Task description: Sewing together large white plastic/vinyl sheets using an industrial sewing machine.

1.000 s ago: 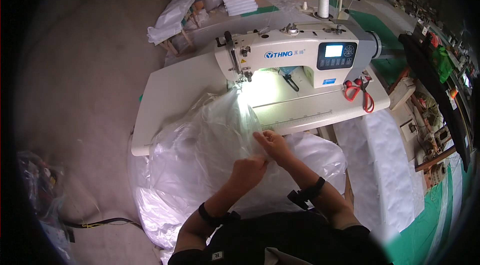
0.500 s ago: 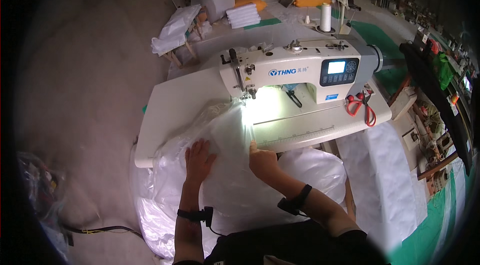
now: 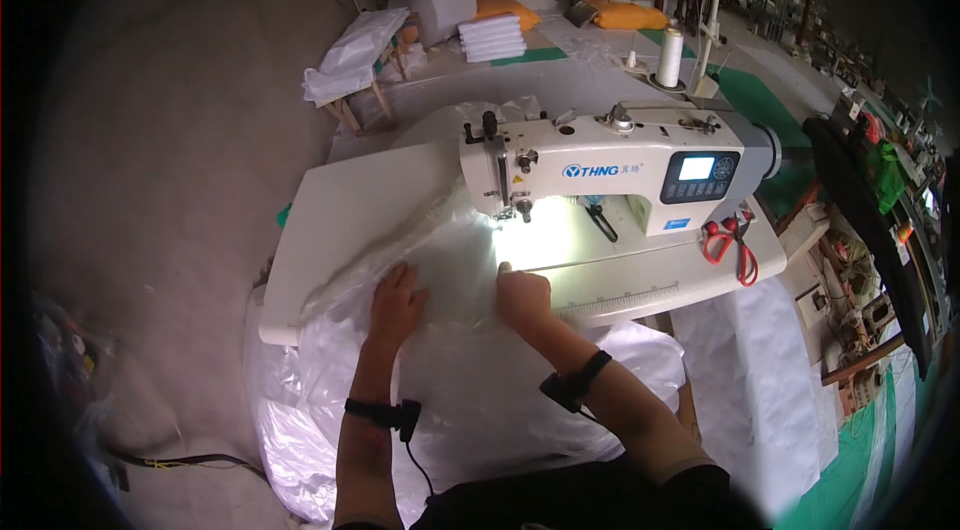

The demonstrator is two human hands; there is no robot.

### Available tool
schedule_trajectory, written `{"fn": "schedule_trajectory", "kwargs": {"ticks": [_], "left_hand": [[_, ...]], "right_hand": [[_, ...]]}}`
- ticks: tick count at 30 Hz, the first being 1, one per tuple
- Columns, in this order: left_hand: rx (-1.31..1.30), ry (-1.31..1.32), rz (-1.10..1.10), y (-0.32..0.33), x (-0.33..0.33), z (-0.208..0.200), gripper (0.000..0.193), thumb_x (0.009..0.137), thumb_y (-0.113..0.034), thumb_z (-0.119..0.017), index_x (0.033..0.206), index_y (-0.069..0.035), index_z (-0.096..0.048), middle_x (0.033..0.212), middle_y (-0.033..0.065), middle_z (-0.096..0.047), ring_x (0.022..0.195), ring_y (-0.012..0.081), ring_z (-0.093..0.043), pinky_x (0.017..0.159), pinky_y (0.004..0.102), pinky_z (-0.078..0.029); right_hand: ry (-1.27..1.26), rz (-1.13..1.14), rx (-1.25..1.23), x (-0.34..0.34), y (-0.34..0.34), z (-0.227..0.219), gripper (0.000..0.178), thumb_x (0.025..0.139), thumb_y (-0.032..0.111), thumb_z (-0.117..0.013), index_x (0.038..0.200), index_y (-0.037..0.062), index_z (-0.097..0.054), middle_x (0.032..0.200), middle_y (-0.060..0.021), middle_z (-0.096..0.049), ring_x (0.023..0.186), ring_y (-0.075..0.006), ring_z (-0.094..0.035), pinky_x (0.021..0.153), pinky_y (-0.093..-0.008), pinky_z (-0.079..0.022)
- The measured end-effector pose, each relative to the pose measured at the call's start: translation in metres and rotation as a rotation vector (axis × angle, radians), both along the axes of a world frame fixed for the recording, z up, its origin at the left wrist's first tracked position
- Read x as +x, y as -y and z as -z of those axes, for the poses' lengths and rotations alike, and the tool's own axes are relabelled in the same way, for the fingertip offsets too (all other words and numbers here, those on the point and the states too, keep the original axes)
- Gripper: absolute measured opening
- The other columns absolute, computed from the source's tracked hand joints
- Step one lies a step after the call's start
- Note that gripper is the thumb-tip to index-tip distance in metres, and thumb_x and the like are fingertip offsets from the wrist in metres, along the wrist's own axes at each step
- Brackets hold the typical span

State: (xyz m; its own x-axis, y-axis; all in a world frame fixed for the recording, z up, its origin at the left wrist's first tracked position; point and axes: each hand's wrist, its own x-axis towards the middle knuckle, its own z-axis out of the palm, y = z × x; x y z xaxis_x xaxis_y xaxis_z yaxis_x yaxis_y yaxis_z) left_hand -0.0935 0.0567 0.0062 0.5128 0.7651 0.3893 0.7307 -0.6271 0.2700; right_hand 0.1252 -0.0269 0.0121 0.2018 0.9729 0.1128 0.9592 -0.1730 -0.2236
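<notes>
Head view: the left hand (image 3: 398,310) rests flat, fingers spread, on translucent plastic sheeting (image 3: 455,280), which runs up toward the sewing machine (image 3: 590,145) ahead. Apart from it, the right hand (image 3: 523,300) curls at the sheeting's edge; its grip I can't tell. Red-handled scissors (image 3: 741,243) lie farther right, on the tabletop (image 3: 345,205).

Room above left tabletop (image 3: 350,205), sheeting (image 3: 455,280) nearer, sewing machine (image 3: 600,148) blocking ahead
</notes>
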Motion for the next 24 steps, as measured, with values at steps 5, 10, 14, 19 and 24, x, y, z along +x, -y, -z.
{"fn": "schedule_trajectory", "kwargs": {"ticks": [5,10,14,19,24], "left_hand": [[-0.075,0.047,-0.006,0.035,-0.013,-0.023,0.033,0.084,-0.019,-0.057,0.113,-0.005,-0.057,0.126,0.0182,-0.049,0.117,0.0351,-0.046,0.098,0.0433,-0.037],[0.045,0.084,0.063,0.091,-0.049,-0.051,0.024,0.081,-0.01,-0.06,0.104,-0.004,-0.062,0.12,0.0166,-0.055,0.109,0.0336,-0.052,0.092,0.0407,-0.043],[0.032,0.11,-0.012,0.13,-0.103,-0.063,0.018,0.078,-0.006,-0.063,0.096,-0.003,-0.065,0.099,0.0156,-0.064,0.092,0.032,-0.061,0.08,0.039,-0.049],[-0.54,-0.156,-0.133,0.178,-0.217,-0.021,0.032,0.079,-0.029,-0.067,0.1,-0.004,-0.065,0.09,0.014,-0.066,0.082,0.0284,-0.064,0.074,0.0348,-0.051],[-1.204,-0.482,-0.042,0.245,-0.283,0.112,0.103,0.055,-0.055,-0.078,0.132,0.001,-0.038,0.12,0.0249,-0.053,0.112,0.0359,-0.052,0.097,0.0393,-0.04]], "right_hand": [[0.002,0.007,0.048,0.007,-0.019,0.003,0.022,0.084,0.008,-0.049,0.103,-0.0009,-0.054,0.076,-0.0113,-0.067,0.071,-0.0288,-0.067,0.059,-0.0369,-0.052],[-0.087,0.076,-0.017,0.008,-0.024,-0.002,0.027,0.093,0.012,-0.036,0.103,-0.003,-0.057,0.082,-0.0153,-0.066,0.079,-0.0325,-0.065,0.067,-0.0424,-0.051],[-0.229,0.103,0.027,0.015,-0.013,-0.003,0.023,0.09,0.012,-0.042,0.098,-0.0026,-0.057,0.081,-0.0177,-0.065,0.079,-0.0354,-0.063,0.069,-0.0437,-0.05],[-0.345,-0.04,0.136,0.048,0.04,0.007,0.023,0.076,0.016,-0.056,0.089,-0.0024,-0.058,0.073,-0.0237,-0.061,0.073,-0.0392,-0.062,0.066,-0.0441,-0.049],[-0.794,-0.113,-0.1,0.07,0.148,0.022,0.041,0.071,0.023,-0.069,0.103,-0.0007,-0.06,0.08,-0.0122,-0.064,0.073,-0.0183,-0.062,0.067,-0.0337,-0.049]]}}
